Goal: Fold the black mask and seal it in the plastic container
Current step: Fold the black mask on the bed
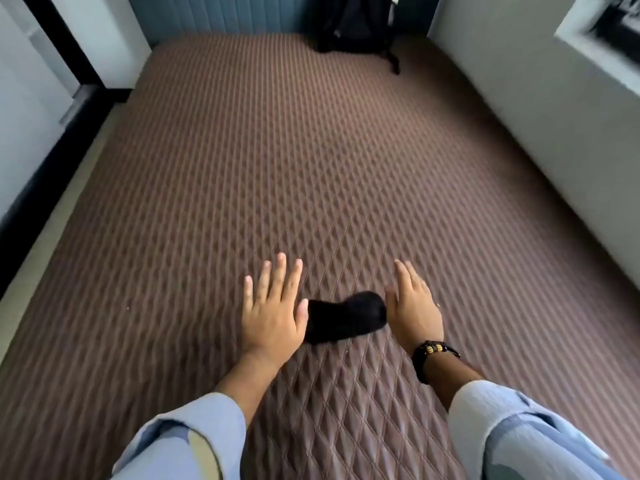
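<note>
Head view: small black fabric mask [344,322] lies bunched on the brown quilted mattress [311,168], between the left hand [272,308] and right hand [414,308], both spread wide, holding nothing. Flatten it first, then fold edge to edge.

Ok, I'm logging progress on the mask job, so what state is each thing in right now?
black mask: bunched, lying on the mattress, not held
left hand: open, flat, thumb touching the mask
right hand: open, beside the mask
backpack: upright at the far end
</note>
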The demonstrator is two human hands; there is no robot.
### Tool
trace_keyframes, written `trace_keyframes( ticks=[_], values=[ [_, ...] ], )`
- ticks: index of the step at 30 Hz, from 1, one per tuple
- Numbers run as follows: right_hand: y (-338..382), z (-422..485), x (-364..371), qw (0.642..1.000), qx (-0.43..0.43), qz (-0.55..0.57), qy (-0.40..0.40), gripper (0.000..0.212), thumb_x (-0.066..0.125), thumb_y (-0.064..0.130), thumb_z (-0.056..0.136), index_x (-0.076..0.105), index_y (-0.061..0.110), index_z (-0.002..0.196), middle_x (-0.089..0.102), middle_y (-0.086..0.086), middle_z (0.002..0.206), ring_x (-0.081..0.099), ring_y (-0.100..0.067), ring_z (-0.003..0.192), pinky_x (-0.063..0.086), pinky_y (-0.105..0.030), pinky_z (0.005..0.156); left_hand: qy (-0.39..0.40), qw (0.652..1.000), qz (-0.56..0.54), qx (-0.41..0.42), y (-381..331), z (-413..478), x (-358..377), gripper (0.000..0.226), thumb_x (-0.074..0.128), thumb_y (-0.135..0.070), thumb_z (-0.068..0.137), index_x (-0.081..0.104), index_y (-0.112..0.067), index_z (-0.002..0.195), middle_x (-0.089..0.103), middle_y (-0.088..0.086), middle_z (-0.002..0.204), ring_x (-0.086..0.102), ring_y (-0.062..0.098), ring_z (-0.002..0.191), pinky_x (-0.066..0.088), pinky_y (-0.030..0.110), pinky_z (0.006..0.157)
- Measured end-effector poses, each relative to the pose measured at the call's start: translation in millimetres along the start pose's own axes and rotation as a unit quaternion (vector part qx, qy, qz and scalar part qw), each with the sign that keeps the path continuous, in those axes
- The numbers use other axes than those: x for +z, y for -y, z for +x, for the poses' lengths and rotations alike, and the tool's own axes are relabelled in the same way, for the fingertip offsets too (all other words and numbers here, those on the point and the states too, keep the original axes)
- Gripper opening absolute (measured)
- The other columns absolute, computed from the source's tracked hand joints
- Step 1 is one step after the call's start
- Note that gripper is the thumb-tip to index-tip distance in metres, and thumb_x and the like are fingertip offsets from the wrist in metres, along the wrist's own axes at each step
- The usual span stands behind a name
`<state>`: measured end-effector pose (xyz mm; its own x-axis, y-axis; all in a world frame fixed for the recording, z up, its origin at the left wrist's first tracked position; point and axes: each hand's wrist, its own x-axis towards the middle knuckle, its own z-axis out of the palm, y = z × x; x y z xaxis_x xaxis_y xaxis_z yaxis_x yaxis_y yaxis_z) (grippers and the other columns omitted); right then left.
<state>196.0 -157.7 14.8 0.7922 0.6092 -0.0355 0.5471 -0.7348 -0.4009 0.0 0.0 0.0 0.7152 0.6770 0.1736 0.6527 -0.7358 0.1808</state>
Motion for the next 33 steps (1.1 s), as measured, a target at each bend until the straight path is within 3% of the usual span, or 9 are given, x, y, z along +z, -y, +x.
trace_keyframes(
  ticks=[6, 10, 13, 16, 20, 23, 26, 29, 33],
  values=[
    [-34.1, 22.1, 69.5, 0.975, 0.119, 0.054, 0.180, 0.050, 0.056, 0.025, 0.101, 0.043, 0.007, 0.145, 0.051, -0.019, 0.142, 0.055, -0.037, 0.125, 0.045, -0.040, 0.103, 0.251, 0.925, -0.181, -0.219, 13.6, 1.3, 63.5, 0.060, 0.052, -0.047, 0.102, 0.043, -0.026, 0.158, 0.062, 0.001, 0.149, 0.061, 0.027, 0.133, 0.052, 0.043, 0.104],
    [-45.6, 35.5, 82.7, 0.969, 0.146, 0.089, 0.176, 0.042, 0.063, 0.025, 0.097, 0.056, 0.007, 0.134, 0.063, -0.016, 0.129, 0.061, -0.035, 0.116, 0.049, -0.038, 0.093, 0.284, 0.880, -0.273, -0.267, 14.8, 13.7, 80.8, 0.050, 0.072, -0.048, 0.092, 0.067, -0.019, 0.132, 0.076, 0.004, 0.123, 0.073, 0.027, 0.113, 0.056, 0.032, 0.094],
    [-48.8, 43.4, 81.9, 0.969, 0.140, 0.087, 0.186, 0.027, 0.064, 0.022, 0.096, 0.066, 0.009, 0.120, 0.070, -0.012, 0.112, 0.065, -0.033, 0.105, 0.043, -0.030, 0.080, 0.280, 0.845, -0.338, -0.307, 11.4, 23.0, 88.7, 0.032, 0.076, -0.024, 0.094, 0.073, -0.008, 0.121, 0.075, 0.012, 0.106, 0.079, 0.034, 0.099, 0.063, 0.043, 0.096],
    [-47.0, 43.4, 75.2, 0.974, 0.101, 0.130, 0.154, 0.003, 0.063, 0.011, 0.093, 0.063, 0.012, 0.096, 0.068, -0.007, 0.094, 0.065, -0.031, 0.090, 0.047, -0.033, 0.074, 0.209, 0.887, -0.317, -0.263, 19.5, 28.0, 83.8, 0.028, 0.075, -0.018, 0.093, 0.075, -0.007, 0.119, 0.077, 0.011, 0.112, 0.075, 0.029, 0.104, 0.055, 0.031, 0.091],
    [-44.6, 17.8, 66.6, 0.984, -0.016, 0.169, 0.060, 0.032, 0.061, -0.012, 0.082, 0.059, 0.018, 0.094, 0.062, -0.003, 0.101, 0.059, -0.023, 0.091, 0.051, -0.036, 0.081, 0.057, 0.942, -0.299, -0.143, 23.7, 10.0, 65.4, 0.033, 0.063, 0.015, 0.085, 0.076, -0.014, 0.096, 0.070, 0.000, 0.111, 0.064, 0.014, 0.102, 0.043, 0.019, 0.094],
    [-54.1, -7.9, 77.6, 0.988, -0.067, 0.093, 0.102, 0.030, 0.056, -0.003, 0.089, 0.058, 0.021, 0.108, 0.053, 0.001, 0.116, 0.058, -0.023, 0.097, 0.047, -0.026, 0.083, 0.070, 0.951, -0.279, -0.117, 23.0, -14.6, 68.9, 0.041, 0.053, 0.019, 0.085, 0.072, -0.016, 0.093, 0.057, -0.007, 0.120, 0.054, 0.006, 0.106, 0.044, 0.021, 0.093],
    [-63.4, -31.2, 87.9, 0.984, -0.043, 0.055, 0.165, 0.026, 0.047, 0.039, 0.097, 0.056, 0.039, 0.122, 0.054, 0.013, 0.130, 0.058, -0.016, 0.115, 0.049, -0.027, 0.089, 0.118, 0.931, -0.299, -0.173, 24.9, -35.8, 81.0, 0.045, 0.041, 0.008, 0.095, 0.070, -0.027, 0.101, 0.052, -0.015, 0.125, 0.056, 0.008, 0.110, 0.046, 0.018, 0.088],
    [-71.1, -47.3, 96.8, 0.984, -0.094, -0.002, 0.150, 0.048, 0.045, 0.020, 0.102, 0.040, 0.038, 0.147, 0.037, 0.003, 0.158, 0.042, -0.020, 0.141, 0.043, -0.034, 0.108, 0.114, 0.921, -0.274, -0.254, 22.0, -47.6, 87.4, 0.042, 0.042, 0.001, 0.100, 0.065, -0.024, 0.124, 0.068, -0.001, 0.128, 0.067, 0.025, 0.112, 0.052, 0.033, 0.087],
    [-67.0, -57.0, 99.9, 0.983, -0.141, -0.054, 0.105, 0.056, 0.051, 0.014, 0.100, 0.037, 0.030, 0.152, 0.032, -0.012, 0.163, 0.042, -0.033, 0.143, 0.055, -0.044, 0.098, 0.143, 0.859, -0.289, -0.397, 10.8, -37.7, 84.3, 0.033, 0.055, -0.031, 0.103, 0.063, -0.020, 0.133, 0.075, 0.004, 0.115, 0.068, 0.031, 0.103, 0.049, 0.033, 0.078]
  ],
)
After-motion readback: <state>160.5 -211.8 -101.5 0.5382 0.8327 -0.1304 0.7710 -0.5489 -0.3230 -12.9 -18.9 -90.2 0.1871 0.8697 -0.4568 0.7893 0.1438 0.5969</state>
